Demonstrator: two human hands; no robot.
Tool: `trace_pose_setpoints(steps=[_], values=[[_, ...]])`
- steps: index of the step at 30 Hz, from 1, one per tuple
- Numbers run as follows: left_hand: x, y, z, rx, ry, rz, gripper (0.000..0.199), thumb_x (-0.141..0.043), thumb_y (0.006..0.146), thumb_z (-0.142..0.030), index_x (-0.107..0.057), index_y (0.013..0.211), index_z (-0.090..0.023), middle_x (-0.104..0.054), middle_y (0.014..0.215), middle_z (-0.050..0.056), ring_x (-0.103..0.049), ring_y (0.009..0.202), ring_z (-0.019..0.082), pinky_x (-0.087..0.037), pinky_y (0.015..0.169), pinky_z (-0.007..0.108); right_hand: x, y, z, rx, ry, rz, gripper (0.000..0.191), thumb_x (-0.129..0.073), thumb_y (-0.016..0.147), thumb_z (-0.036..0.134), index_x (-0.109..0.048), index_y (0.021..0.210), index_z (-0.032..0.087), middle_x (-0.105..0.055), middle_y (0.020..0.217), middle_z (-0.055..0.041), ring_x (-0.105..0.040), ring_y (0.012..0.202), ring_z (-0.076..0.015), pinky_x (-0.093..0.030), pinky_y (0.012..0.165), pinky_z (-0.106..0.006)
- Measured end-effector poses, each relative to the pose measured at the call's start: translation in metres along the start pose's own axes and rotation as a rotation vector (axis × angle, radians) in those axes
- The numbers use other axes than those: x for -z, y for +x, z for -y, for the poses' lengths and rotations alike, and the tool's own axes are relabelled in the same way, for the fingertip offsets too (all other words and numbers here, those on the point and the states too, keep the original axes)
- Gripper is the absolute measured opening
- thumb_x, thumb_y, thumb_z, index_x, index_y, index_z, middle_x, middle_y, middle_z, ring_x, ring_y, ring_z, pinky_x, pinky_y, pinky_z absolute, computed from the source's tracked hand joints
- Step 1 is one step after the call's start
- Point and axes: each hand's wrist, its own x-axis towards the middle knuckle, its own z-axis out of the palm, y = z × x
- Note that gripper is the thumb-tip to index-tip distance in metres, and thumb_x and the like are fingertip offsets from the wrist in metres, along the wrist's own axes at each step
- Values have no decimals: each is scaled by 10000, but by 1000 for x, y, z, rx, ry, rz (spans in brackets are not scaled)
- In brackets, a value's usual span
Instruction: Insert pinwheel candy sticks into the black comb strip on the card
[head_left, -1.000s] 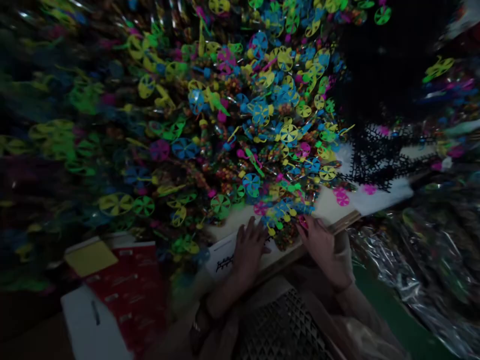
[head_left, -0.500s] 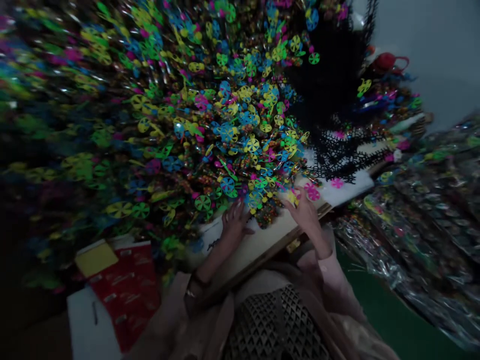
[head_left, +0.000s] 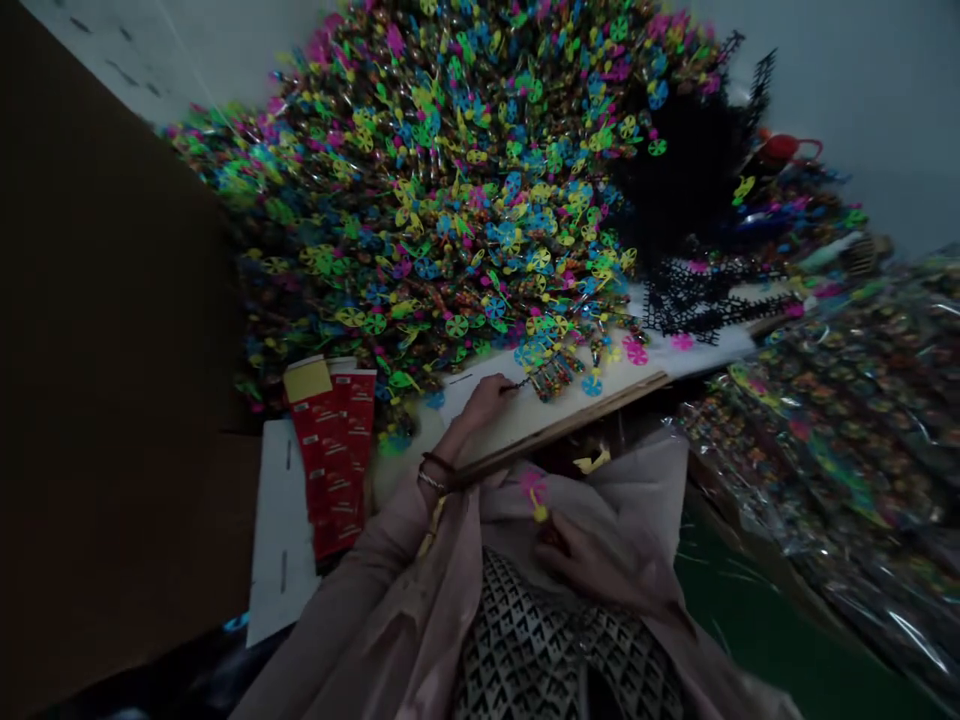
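The right grip is closed on the stem of a pink-and-yellow plastic pinwheel, above the lap, off the bench; a light, steady pinch suits it. The left grip reaches along the pale wooden bench to a candy-filled plastic tube, near the front edge; whether it is clamped, I cannot tell.

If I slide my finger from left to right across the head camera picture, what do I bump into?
White card, red packets, left hand, pink-and-yellow pinwheel, right hand, black plastic lattice, shiny wrapped bundles
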Motion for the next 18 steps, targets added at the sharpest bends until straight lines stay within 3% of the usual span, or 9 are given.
trace_pose_setpoints(steps=[2,4,6,8,11,13,18], values=[[0,2,2,-27,-32,9,207,-554,855,-227,-722,854,-107,-675,828,66,-556,733,165,-423,717,262,10,5,1,100,-149,-90,271,-432,898,302,-598,1091,208,-585,961,-49,-581,902,-184,-484,833,-318],[-3,2,5,-34,-34,-17,209,-551,857,-235,-723,866,-117,-674,831,66,-559,747,168,-419,719,262,24,28,7,146,-289,-254,386,-362,935,303,-523,1277,225,-542,1056,-80,-571,993,-200,-468,879,-332],[-8,1,7,-37,-35,-44,219,-537,867,-237,-725,874,-125,-667,831,71,-561,756,170,-420,722,264,37,66,15,169,-415,-418,458,-320,956,333,-414,1394,233,-522,1104,-106,-584,990,-213,-476,850,-333],[-13,-1,8,-38,-53,-63,229,-519,878,-230,-725,879,-130,-662,824,70,-563,750,166,-424,718,262,46,111,23,212,-481,-505,497,-301,964,349,-334,1437,201,-543,1138,-132,-612,931,-219,-489,782,-320],[-16,-2,10,-29,-95,-76,232,-503,885,-211,-722,887,-134,-664,835,68,-570,752,163,-437,723,259,50,171,29,243,-457,-535,475,-307,964,340,-337,1385,122,-631,1046,-139,-641,830,-224,-485,696,-305],[-17,-1,11,-25,-128,-78,227,-502,883,-189,-722,908,-141,-673,876,74,-585,784,168,-451,751,265,50,197,28,218,-421,-530,396,-341,955,340,-416,1268,109,-670,935,-116,-649,775,-227,-472,666,-298],[-17,-1,11,-47,-175,-68,244,-507,885,-164,-709,1021,-161,-682,1032,94,-608,925,192,-462,854,294,50,210,23,162,-424,-538,252,-333,970,349,-503,1050,182,-682,833,-58,-655,749,-211,-426,638,-263]])
